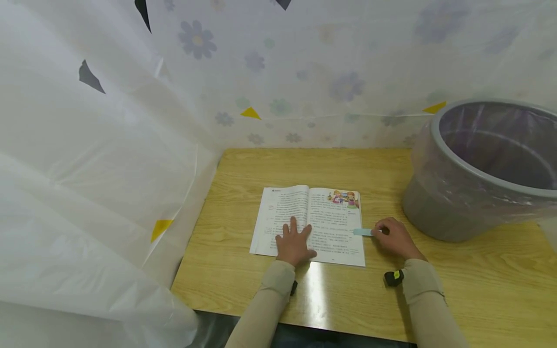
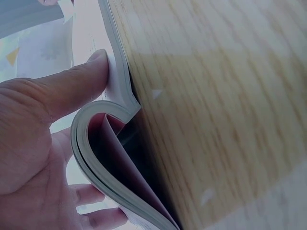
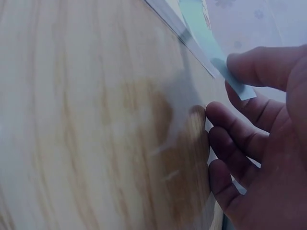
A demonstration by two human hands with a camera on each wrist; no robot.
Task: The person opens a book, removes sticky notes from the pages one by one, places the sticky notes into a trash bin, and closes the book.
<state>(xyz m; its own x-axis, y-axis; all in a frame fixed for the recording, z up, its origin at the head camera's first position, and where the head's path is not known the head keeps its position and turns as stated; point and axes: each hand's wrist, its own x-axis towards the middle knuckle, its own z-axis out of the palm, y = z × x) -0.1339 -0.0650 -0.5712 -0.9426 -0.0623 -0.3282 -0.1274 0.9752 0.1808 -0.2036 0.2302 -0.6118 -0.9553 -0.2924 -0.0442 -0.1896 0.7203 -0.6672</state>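
Note:
An open book [image 1: 335, 249] with printed text lies on the wooden table, a coloured picture at the top of its right page. My left hand [image 1: 294, 245] rests on the lower middle of the pages, fingers spread. In the left wrist view, the thumb [image 2: 81, 81] presses beside the fold, and the book's lower edge [image 2: 103, 179] arches up from the table. My right hand [image 1: 396, 238] pinches the outer end of a narrow light-blue paper strip [image 1: 362, 232] between thumb and forefinger. The strip's other end lies over the right page's outer edge. My remaining right fingers [image 3: 235, 139] touch the tabletop.
A large grey bin [image 1: 452, 212] lined with a clear plastic bag stands on the table to the right. White plastic sheeting [image 1: 109, 193] hangs at the left, and a flower-patterned sheet [image 1: 313, 87] hangs behind the wooden table [image 1: 226, 222].

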